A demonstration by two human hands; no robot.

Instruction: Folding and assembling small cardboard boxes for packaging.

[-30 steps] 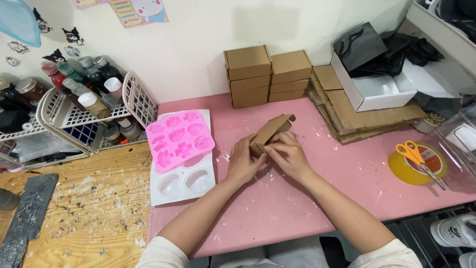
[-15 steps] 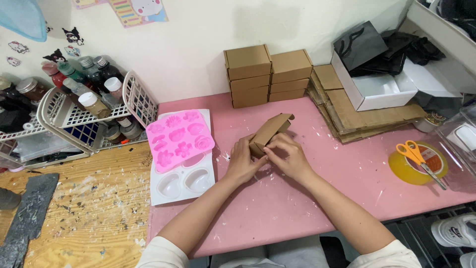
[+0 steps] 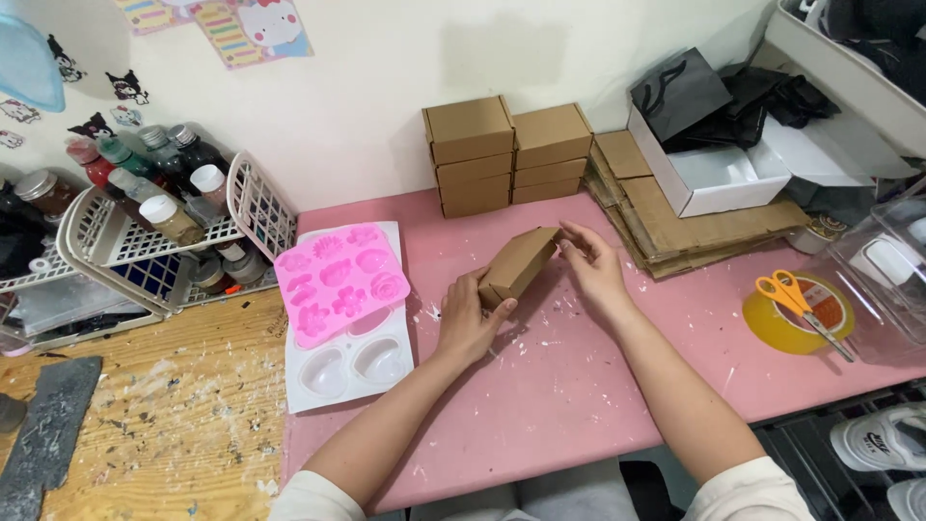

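A small brown cardboard box [image 3: 519, 262] is held just above the pink table [image 3: 579, 386], tilted with its far end up. My left hand [image 3: 470, 318] grips its near lower end. My right hand [image 3: 593, 265] touches its far upper end with the fingertips, fingers curled around the corner.
Two stacks of closed brown boxes [image 3: 506, 154] stand at the wall. Flat cardboard sheets [image 3: 675, 217] and a white open box [image 3: 719, 174] lie right. A pink mould [image 3: 338, 282] rests on a white mould tray [image 3: 352, 362]. Orange scissors [image 3: 801, 299] lie on yellow tape. A white basket of bottles [image 3: 164, 232] stands left.
My right hand has moved from the box's near side to its far upper end. The box sits a little more to the right and is turned slightly.
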